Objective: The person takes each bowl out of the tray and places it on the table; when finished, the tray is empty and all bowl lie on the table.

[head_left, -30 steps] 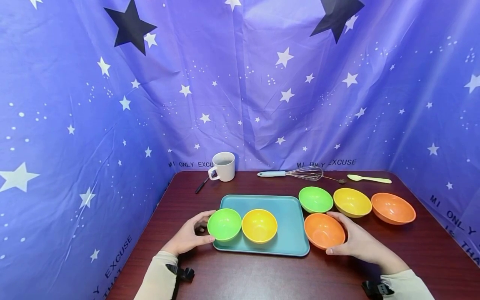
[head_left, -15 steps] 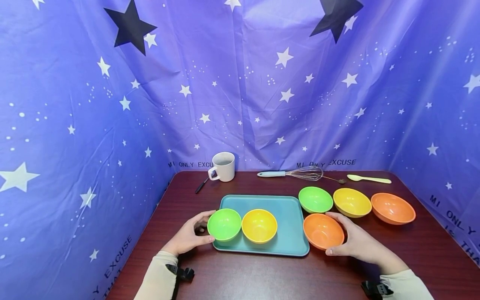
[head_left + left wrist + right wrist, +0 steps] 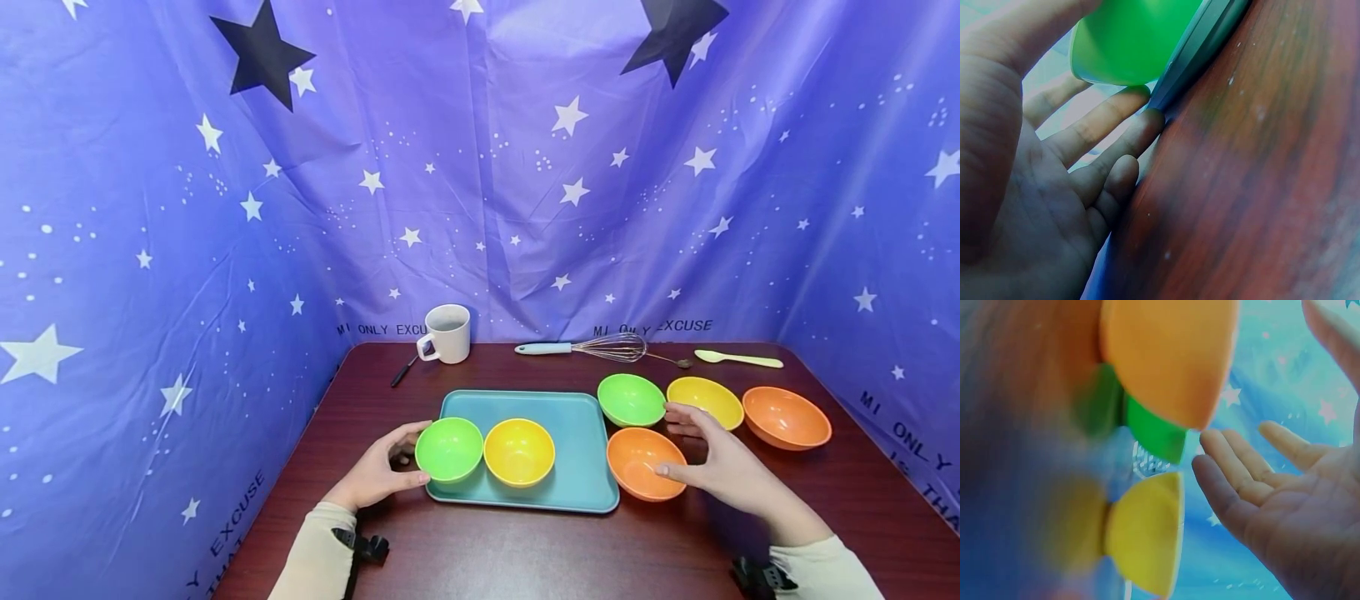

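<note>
My left hand [image 3: 382, 468] holds a small green bowl [image 3: 449, 450] by its left side, thumb in front and fingers behind. That bowl stands at the left edge of a teal tray [image 3: 581, 467]; in the left wrist view, fingertips touch the bowl's wall [image 3: 1135, 50] and lie by the tray's edge. A small yellow bowl [image 3: 519, 452] sits beside it on the tray. Just right of the tray stands an orange bowl [image 3: 637, 467]. My right hand [image 3: 723, 467] is spread near its right side, thumb over the rim in the head view; the right wrist view shows the fingers apart from it.
Behind the right hand stand another green bowl [image 3: 632, 400], a larger yellow bowl [image 3: 703, 400] and a larger orange bowl [image 3: 787, 417]. Along the back lie a whisk [image 3: 577, 347] and a pale yellow spatula [image 3: 738, 359]. A white mug [image 3: 448, 333] stands back left, near a black-handled tool [image 3: 403, 372].
The orange bowl shifted slightly left against the tray's side. My right hand has since let go of it, fingers spreading and moving back to the right. The left hand has not moved.
</note>
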Tool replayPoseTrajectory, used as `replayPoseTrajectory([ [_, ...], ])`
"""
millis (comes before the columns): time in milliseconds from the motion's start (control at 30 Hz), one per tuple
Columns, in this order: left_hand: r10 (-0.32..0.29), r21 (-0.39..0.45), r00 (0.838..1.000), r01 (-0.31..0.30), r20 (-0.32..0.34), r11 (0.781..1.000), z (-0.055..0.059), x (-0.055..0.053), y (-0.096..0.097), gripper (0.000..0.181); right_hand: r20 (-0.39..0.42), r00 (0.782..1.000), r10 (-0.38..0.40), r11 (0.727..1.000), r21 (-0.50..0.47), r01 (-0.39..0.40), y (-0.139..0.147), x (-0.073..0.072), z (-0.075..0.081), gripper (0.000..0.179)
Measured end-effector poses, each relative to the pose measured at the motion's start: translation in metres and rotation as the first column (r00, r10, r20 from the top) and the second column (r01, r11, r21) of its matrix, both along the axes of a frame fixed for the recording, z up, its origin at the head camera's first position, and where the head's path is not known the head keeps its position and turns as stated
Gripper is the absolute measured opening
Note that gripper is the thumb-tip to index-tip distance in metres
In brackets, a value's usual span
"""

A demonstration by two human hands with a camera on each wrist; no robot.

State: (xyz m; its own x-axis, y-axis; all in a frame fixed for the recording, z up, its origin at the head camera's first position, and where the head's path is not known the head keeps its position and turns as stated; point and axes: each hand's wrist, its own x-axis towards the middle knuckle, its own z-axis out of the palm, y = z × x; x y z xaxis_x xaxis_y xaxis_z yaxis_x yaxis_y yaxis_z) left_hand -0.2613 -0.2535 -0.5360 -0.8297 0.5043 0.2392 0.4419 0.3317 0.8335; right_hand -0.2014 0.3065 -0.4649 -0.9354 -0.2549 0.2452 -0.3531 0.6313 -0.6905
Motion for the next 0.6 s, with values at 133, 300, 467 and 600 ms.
replayPoseTrajectory([
  [133, -0.004, 0.009, 1.000, 0.004, 0.008, 1.000, 0.000, 0.000, 0.000, 0.077, 0.004, 1.000, -0.012, 0.999, 0.031, 0.012, -0.006, -0.003, 0.014, 0.091],
  [300, -0.003, 0.013, 1.000, 0.003, 0.009, 1.000, 0.000, 0.000, 0.000, 0.077, -0.018, 1.000, 0.015, 1.000, 0.016, -0.015, -0.016, -0.005, 0.029, 0.090],
  [467, -0.008, 0.011, 1.000, 0.008, -0.004, 1.000, 0.001, 0.001, 0.001, 0.077, -0.042, 0.998, 0.041, 0.999, -0.014, -0.042, -0.031, -0.009, 0.035, 0.089],
  [600, -0.007, 0.004, 1.000, 0.007, -0.008, 1.000, 0.003, 0.001, 0.002, 0.077, -0.052, 0.998, 0.048, 0.999, -0.018, -0.049, -0.043, -0.012, 0.036, 0.088],
])
